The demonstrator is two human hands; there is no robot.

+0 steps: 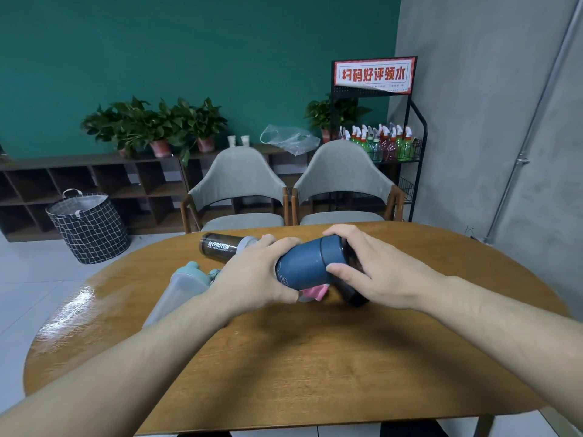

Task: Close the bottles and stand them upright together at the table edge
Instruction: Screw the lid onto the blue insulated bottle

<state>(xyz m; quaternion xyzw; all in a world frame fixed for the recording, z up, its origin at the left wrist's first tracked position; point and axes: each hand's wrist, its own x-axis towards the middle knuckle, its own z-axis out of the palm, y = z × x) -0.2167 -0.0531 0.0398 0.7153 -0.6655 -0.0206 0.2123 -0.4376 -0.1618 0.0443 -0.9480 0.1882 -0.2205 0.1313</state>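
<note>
I hold a dark blue bottle (304, 266) tilted on its side above the wooden table (284, 357). My left hand (252, 279) wraps its body and my right hand (369, 272) grips its cap end. A black bottle (355, 293) lies under my right hand, mostly hidden. A pink-capped bottle (315, 293) peeks out below the blue one. A dark shaker bottle (220, 246) with white lettering lies on its side behind my left hand. A clear bottle with a pale green lid (183, 288) lies on the table at the left, partly under my left forearm.
Two grey chairs (239, 190) stand at the table's far side. Behind them run low shelves with potted plants (151, 127) and a black rack of spray bottles (381, 143). A checked basket (88, 225) sits on the floor at left.
</note>
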